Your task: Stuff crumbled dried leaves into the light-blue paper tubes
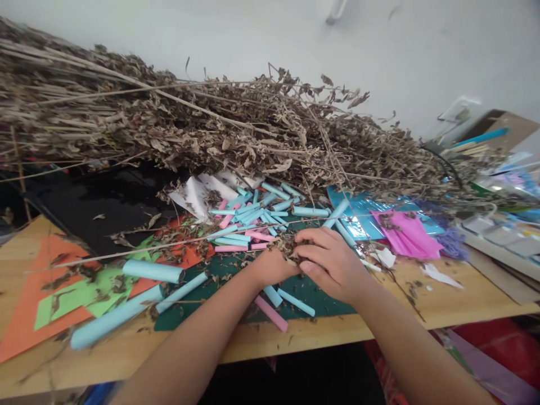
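My left hand (276, 266) and my right hand (333, 263) meet over the green cutting mat (337, 304). Both are closed around a small clump of dried leaves (284, 245), with brown, crumpled bits showing between them. My left fingers are partly hidden behind the clump and the right hand. The right fingers curl over from the right side. Just beyond the hands lies a pile of blue and pink paper tubes (248, 215). Nearer to me, beneath my left wrist, are a pink paper tube (272, 313) and a thin blue tube (296, 302).
A large heap of dried stalks (202, 124) spans the back against the wall. Larger blue tubes (116, 318) rest at left on orange paper (25, 315) and green paper. Right lie a blue plastic packet (358, 225), pink paper (409, 236) and a white tray (502, 242).
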The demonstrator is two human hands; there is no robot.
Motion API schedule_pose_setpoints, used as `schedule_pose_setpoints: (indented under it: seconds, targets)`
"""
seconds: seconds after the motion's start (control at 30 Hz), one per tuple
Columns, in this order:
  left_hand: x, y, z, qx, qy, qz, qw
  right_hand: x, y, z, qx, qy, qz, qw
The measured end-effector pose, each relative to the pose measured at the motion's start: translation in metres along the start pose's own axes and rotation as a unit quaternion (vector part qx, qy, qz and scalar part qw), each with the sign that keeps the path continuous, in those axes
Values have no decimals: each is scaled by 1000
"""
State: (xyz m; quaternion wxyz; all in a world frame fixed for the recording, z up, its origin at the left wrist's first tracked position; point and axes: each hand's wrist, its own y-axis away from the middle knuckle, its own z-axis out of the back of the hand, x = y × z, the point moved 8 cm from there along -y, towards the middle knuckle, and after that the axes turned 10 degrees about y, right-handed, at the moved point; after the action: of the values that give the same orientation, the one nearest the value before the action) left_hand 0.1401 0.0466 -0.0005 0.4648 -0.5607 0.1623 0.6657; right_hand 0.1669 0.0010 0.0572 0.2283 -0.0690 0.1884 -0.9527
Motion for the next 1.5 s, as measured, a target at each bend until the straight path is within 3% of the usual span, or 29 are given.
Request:
schedule_pose_setpoints:
  seconds: [0.23,0.3,0.37,0.47,0.6,0.73,0.9,1.0,1.13,1.27,1.37,1.5]
  targets:
    - [6,0,0,-10,73,6,997,-16,-10,-9,78,-74,-126,986]
    - [5,0,-1,-4,84,5,996,-25,-13,-17,133,-114,-167,970]
    - [5,0,-4,10,69,12,997,-32,-16,-30,227,-156,-190,942]
    - [7,0,-3,-1,31,43,999,-35,-25,-44,344,-159,-172,909]
    - [13,2,-1,-20,34,88,995,-33,-43,-45,401,-46,-144,903]
    - [13,3,1,-30,61,89,994,-32,-47,-34,375,32,-126,918]
    - [14,2,-1,-18,69,88,994,-37,-26,-28,339,-136,-99,926]
    - [13,1,-2,-2,82,70,994,-35,-16,-22,305,-184,-68,932]
    - [14,2,-2,2,83,62,995,-23,-15,-13,262,-142,-22,954]
    - [18,3,-1,-11,80,97,992,-16,-17,-14,256,-111,14,960]
    - [18,3,0,-23,101,111,988,-22,-19,-12,214,-93,11,972]
    - [14,3,0,-31,128,111,985,-39,-17,-6,175,-87,-49,980]
